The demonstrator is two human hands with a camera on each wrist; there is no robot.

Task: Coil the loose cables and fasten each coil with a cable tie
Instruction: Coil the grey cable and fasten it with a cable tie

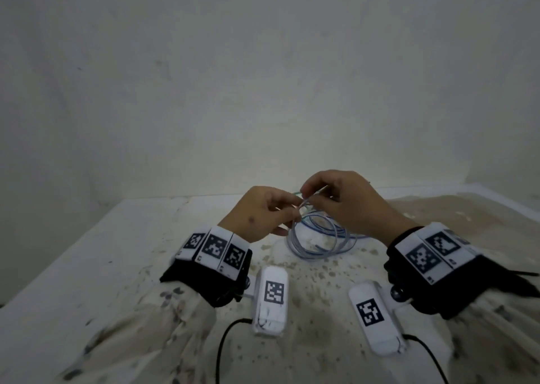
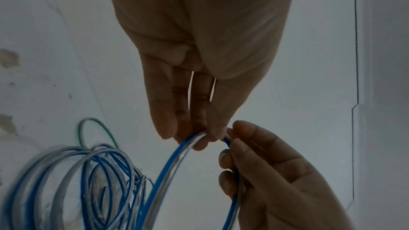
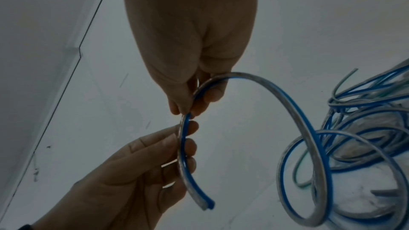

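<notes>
- left hand and right hand both pinching the blue-and-clear cable near its cut end, fingertips almost touching
- rest of it coiled loosely on the desk just below
- desk white, brown-stained, against a plain pale wall

Cable coil blurred, cut off below

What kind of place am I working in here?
Probably a bare makeshift work spot, not a fitted workshop: a stained white table against a plain wall, holding only a blue-and-clear cable.
</notes>
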